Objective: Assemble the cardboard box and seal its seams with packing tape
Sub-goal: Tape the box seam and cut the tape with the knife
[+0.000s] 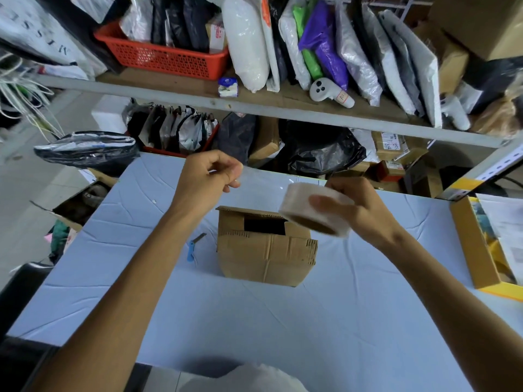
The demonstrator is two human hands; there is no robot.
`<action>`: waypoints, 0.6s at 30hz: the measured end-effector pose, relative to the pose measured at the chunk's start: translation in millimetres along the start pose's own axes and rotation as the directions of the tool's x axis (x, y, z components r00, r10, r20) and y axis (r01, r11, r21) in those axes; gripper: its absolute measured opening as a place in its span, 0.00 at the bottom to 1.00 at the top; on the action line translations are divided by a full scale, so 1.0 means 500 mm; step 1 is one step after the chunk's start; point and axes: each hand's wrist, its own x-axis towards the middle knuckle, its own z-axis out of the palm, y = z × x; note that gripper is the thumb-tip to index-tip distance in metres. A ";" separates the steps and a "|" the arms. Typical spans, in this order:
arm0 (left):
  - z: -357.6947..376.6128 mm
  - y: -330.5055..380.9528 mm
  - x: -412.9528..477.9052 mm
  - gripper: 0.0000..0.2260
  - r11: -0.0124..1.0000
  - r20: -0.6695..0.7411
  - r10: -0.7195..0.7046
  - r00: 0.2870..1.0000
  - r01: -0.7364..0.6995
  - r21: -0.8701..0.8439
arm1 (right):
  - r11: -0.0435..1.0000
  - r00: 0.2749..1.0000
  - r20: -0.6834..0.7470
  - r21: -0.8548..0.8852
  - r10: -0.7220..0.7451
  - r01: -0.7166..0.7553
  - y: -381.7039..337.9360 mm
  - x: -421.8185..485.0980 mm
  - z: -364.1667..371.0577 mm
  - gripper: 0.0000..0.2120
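A small brown cardboard box (266,250) stands in the middle of the blue table (283,321), its top flaps folded in with a dark gap left between them. Above the box, my right hand (359,210) holds a roll of clear packing tape (307,209). My left hand (209,176) is raised to the left of the roll, its fingers pinched on the free end of the tape. A clear strip of tape (263,178) stretches between the two hands.
A blue utility knife (194,247) lies on the table left of the box. A yellow-edged box (481,244) sits at the table's right edge. A shelf (254,106) crammed with parcels and a red basket (164,56) rises behind. An open carton (82,205) stands at the left.
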 end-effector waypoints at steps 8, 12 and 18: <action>-0.014 -0.015 -0.001 0.09 0.990 0.056 -0.117 0.992 0.121 -0.075 | 0.971 0.988 0.141 0.240 -0.055 0.020 0.022 0.014 -0.047 0.07; -0.020 -0.026 -0.014 0.08 0.990 0.050 -0.128 0.991 0.130 -0.045 | 0.984 0.971 0.209 0.158 -0.113 0.080 0.016 0.015 -0.053 0.12; -0.022 -0.032 -0.028 0.03 0.973 0.093 -0.202 0.975 0.210 -0.093 | 0.986 0.964 0.221 -0.040 -0.146 0.159 -0.007 0.023 -0.044 0.09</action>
